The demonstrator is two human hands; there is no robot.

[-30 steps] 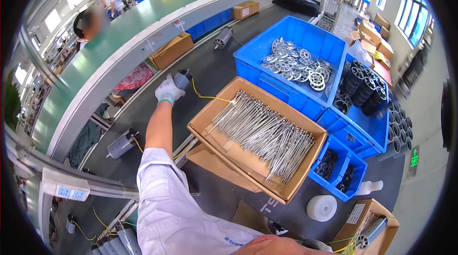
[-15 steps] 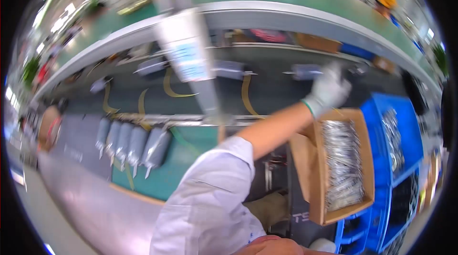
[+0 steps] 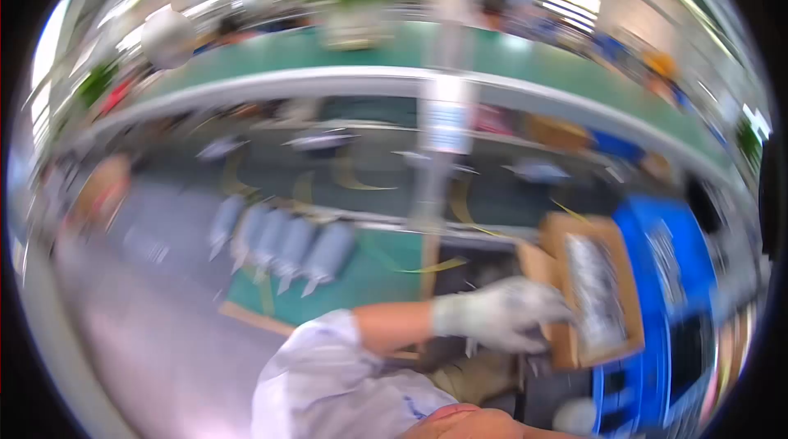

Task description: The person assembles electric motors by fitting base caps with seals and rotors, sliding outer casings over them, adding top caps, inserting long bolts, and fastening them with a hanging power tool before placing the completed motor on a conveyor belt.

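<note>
My left hand [image 3: 510, 314], in a white glove, reaches rightward beside the near left side of the cardboard box [image 3: 628, 287]. Its thumb and fingers look apart despite the blur, and nothing shows between them. Thin metal rods [image 3: 596, 291] lie inside that box. On the green mat [image 3: 382, 254], left of my hand, several grey cylinders [image 3: 330, 252] lie in a row. A yellow wire [image 3: 439, 265] crosses the mat's right part. My right hand is not in view.
Blue bins [image 3: 669, 234] stand right of the box. Behind the mat, more grey motors [image 3: 538, 171] with yellow wires lie on a dark conveyor [image 3: 394, 201]. Above it runs a green shelf [image 3: 271, 57] with a potted plant [image 3: 353, 25] and an upright post [image 3: 447, 115]. A person [image 3: 494, 8] is behind.
The view has swung left. My left hand has come back from the motor on the conveyor and moved near the cardboard box, letting go of that motor.
</note>
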